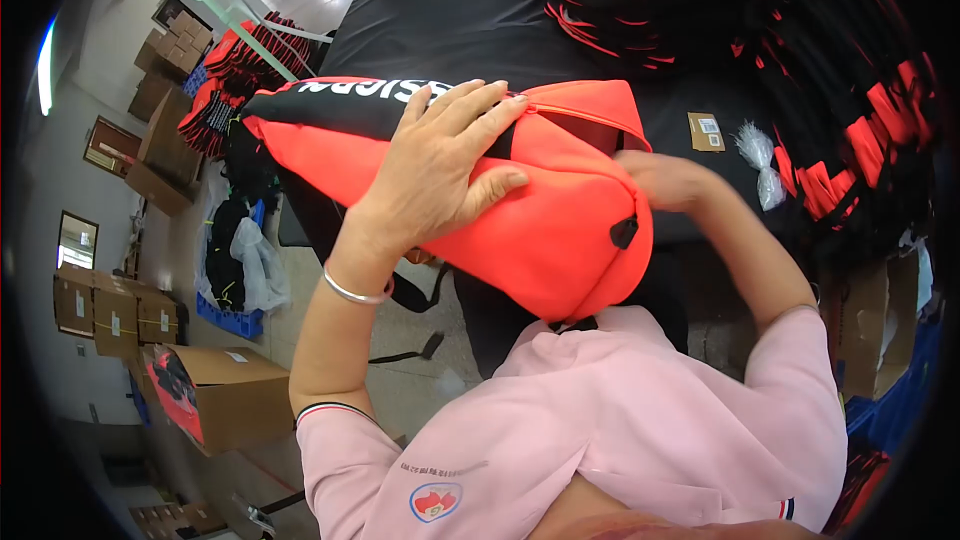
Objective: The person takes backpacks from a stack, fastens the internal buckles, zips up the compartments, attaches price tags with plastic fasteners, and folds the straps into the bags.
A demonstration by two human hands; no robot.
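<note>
An orange-red and black bag [540, 210] with white lettering on its black panel lies across the near edge of the black-covered table. My left hand [445, 155] rests flat on the bag's upper side, fingers spread, thumb on the orange fabric. At the bag's right end is an opening under a raised orange flap [590, 105]. My right hand [655, 180] reaches into that opening; its fingers are hidden inside the bag. A black strap [420, 295] hangs below the bag.
Stacks of black and orange pieces [640, 0] cover the table's far side and right. A brown label card [706, 131] and a bundle of clear ties [762, 165] lie right of the bag. Cardboard boxes [235, 395] stand on the floor at left.
</note>
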